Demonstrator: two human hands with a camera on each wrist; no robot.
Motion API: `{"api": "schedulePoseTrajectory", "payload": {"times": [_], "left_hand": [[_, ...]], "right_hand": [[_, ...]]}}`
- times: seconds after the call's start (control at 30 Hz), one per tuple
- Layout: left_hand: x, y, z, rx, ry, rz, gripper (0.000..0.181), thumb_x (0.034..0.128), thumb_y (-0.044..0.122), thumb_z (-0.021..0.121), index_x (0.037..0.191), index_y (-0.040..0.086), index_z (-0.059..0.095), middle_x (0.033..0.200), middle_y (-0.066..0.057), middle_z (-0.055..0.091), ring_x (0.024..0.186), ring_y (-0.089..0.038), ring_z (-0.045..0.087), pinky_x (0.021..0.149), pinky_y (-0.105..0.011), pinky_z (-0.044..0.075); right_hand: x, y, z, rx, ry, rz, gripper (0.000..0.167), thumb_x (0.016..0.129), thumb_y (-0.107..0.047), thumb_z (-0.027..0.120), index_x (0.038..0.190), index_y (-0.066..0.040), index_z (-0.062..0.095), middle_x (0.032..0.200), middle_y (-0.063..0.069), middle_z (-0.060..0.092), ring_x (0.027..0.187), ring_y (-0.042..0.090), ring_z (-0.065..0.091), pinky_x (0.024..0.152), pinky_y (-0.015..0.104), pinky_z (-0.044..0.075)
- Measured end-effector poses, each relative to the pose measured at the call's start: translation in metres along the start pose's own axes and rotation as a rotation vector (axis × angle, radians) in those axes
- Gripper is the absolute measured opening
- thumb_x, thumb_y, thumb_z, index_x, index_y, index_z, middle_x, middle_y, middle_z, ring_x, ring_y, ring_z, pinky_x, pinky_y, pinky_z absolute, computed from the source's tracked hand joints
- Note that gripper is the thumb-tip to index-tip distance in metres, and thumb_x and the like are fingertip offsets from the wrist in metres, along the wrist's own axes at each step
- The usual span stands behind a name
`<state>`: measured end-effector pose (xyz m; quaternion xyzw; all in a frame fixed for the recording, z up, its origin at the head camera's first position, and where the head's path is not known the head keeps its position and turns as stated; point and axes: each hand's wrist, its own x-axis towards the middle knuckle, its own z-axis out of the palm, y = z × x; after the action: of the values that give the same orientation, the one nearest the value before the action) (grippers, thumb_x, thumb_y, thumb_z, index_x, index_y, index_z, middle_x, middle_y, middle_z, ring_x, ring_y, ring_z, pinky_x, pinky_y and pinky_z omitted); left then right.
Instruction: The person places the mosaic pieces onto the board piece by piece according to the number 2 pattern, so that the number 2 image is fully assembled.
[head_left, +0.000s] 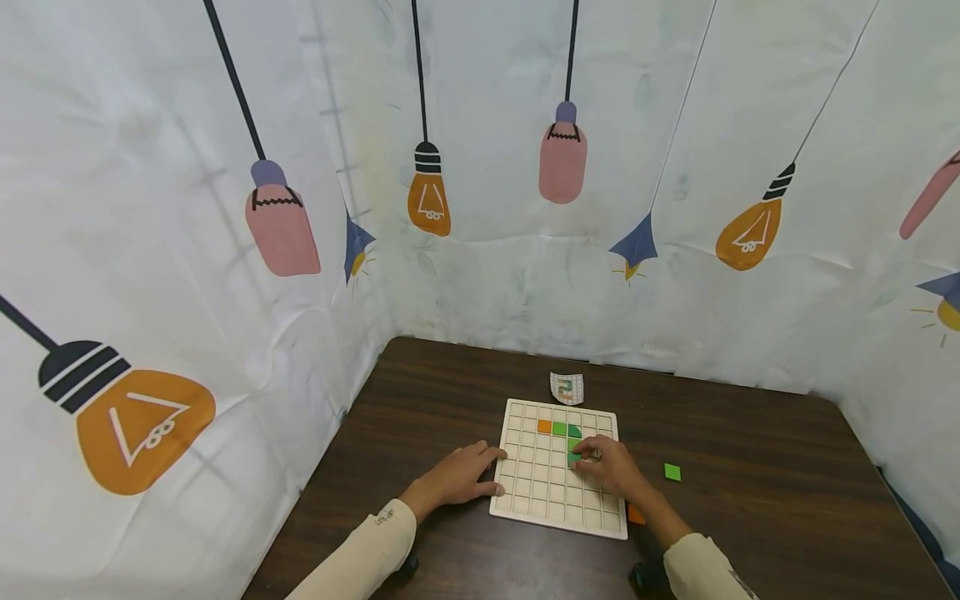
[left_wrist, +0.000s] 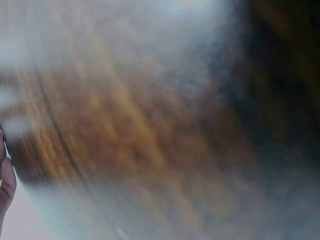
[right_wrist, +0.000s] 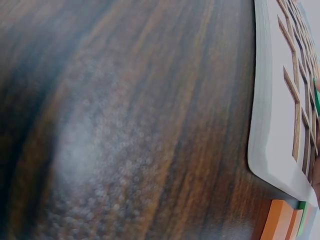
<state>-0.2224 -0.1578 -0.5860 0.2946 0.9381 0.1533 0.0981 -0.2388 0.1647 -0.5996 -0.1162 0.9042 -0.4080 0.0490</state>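
– Where is free room showing?
– The table (head_left: 765, 454) is offering passage right of the loose green tile (head_left: 672, 472).
– What is obstructing?
– The left hand (head_left: 467, 475) is blocking the left edge of the board (head_left: 528, 492), the right hand (head_left: 606, 463) part of its right side. A paper slip (head_left: 567, 389) is lying beyond the far edge, an orange piece (head_left: 636, 515) beside the near right corner.

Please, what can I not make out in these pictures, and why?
- Head view: details on the small white printed paper; too small.
- Head view: whether the bare right hand pinches the flat dark green tile; hand covers part.
- Left wrist view: most of the bare left hand; cut by left edge.
- Right wrist view: ends of flat orange pieces; cut by bottom edge.
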Motion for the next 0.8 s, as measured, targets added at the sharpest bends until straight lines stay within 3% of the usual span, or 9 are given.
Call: {"api": "schedulePoseTrajectory", "payload": {"times": [0.8], "left_hand": [[0.0006, -0.0011, 0.0010, 0.004, -0.002, 0.002, 0.061, 0.0922, 0.058, 0.064, 0.142, 0.025, 0.052, 0.101, 0.008, 0.053, 0.082, -0.005, 0.046, 0.083, -0.033, 0.043]], "right_hand": [[0.0008, -0.0018, 0.0007, -0.018, 0.007, 0.004, 0.013, 0.084, -0.018, 0.082, 0.095, -0.014, 0.077, 0.091, -0.004, 0.066, 0.085, 0.011, 0.058, 0.075, 0.031, 0.048]]}}
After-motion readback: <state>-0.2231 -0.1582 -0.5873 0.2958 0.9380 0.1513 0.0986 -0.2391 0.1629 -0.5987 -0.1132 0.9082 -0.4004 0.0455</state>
